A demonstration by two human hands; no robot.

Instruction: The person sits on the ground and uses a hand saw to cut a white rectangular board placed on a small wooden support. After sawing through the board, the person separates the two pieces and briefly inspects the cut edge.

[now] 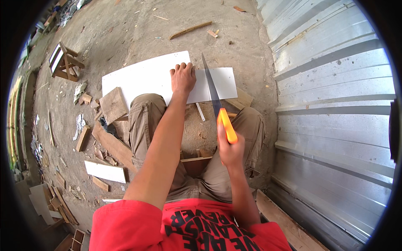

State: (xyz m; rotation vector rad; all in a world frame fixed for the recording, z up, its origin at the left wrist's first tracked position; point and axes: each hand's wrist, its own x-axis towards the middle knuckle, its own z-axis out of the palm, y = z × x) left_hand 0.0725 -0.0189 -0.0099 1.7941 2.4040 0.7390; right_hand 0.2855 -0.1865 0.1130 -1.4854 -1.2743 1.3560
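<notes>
Right hand's [231,145] grip wrapped round the orange-handled saw [215,97], blade across the narrow white board [226,83] beyond the knees [250,125]; left hand [183,78] spread near its left end, where light pressure could let it shift and bind the blade.

Shirt [125,226], red, one: black block capitals [205,230] printed across the front in several slanting rows, some letters lost in folds and at the lower picture edge.
</notes>
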